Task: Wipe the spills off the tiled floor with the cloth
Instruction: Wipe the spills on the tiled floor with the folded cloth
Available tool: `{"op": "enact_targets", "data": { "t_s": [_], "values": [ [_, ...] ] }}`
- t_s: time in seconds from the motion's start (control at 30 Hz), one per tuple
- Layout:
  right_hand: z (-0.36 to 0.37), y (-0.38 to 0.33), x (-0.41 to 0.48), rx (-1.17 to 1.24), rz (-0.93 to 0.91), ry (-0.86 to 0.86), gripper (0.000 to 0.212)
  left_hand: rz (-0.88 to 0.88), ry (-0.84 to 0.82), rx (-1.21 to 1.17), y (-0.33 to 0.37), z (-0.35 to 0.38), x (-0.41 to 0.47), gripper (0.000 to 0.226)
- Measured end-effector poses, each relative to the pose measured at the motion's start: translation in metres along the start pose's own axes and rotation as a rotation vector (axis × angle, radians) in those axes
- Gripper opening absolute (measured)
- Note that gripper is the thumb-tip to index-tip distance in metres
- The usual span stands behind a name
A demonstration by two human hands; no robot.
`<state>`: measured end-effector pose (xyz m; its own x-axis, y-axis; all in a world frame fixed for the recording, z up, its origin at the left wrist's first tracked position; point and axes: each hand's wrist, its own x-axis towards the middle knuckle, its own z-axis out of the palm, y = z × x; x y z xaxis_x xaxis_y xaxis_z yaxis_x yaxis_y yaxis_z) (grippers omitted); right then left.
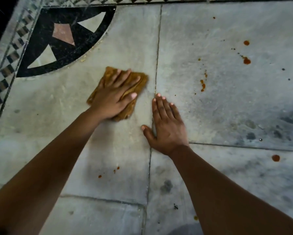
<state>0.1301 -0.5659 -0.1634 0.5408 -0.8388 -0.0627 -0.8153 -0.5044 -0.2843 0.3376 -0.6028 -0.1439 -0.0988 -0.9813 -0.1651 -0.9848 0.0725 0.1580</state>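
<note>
A folded brown cloth [139, 82] lies on the pale grey tiled floor [122, 39] near the middle of the view. My left hand [113, 95] presses flat on it with straight fingers. My right hand [166, 128] rests flat on the bare floor just right of the cloth, across a tile joint, holding nothing. Orange-red spills dot the floor: a streak [203, 85] right of the cloth, two larger drops [246, 60] [246, 42] at the upper right, one drop [275, 158] at the right, and small specks [116, 169] between my forearms.
A black inlaid quarter-circle pattern [62, 53] with pale and pink triangles fills the upper left corner. A checkered border strip [10, 65] runs along the left and top edges. Dark smudges [291, 119] mark the tiles at the right.
</note>
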Motion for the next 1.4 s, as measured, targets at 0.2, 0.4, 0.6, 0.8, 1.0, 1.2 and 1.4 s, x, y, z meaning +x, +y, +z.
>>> {"op": "enact_targets", "data": {
  "t_s": [0.2,0.4,0.6,0.8,1.0,1.2,1.4],
  "values": [
    [0.003,0.001,0.000,-0.029,-0.001,-0.006,0.080,-0.438,-0.020,-0.046,-0.070,-0.013,-0.009,0.059],
    [0.004,0.002,0.000,-0.058,-0.004,-0.006,0.082,-0.367,0.009,-0.033,0.010,0.000,0.035,0.064],
    [0.006,0.003,0.000,-0.059,-0.002,-0.002,0.081,-0.206,-0.010,0.008,-0.027,0.011,-0.103,0.070],
    [0.007,0.002,0.002,-0.086,0.006,-0.001,0.077,-0.594,0.000,-0.125,-0.054,-0.009,-0.057,0.058],
    [0.005,-0.001,-0.001,-0.080,-0.003,0.005,0.072,-0.356,-0.011,-0.099,0.011,0.016,-0.113,0.058],
    [0.002,-0.009,-0.013,-0.071,0.074,-0.014,0.066,-0.274,-0.100,-0.161,-0.050,0.007,-0.203,0.069],
    [0.009,-0.033,-0.049,-0.047,0.143,-0.168,0.069,-0.688,0.014,-0.342,-0.045,-0.002,-0.152,0.050]
  ]
}}
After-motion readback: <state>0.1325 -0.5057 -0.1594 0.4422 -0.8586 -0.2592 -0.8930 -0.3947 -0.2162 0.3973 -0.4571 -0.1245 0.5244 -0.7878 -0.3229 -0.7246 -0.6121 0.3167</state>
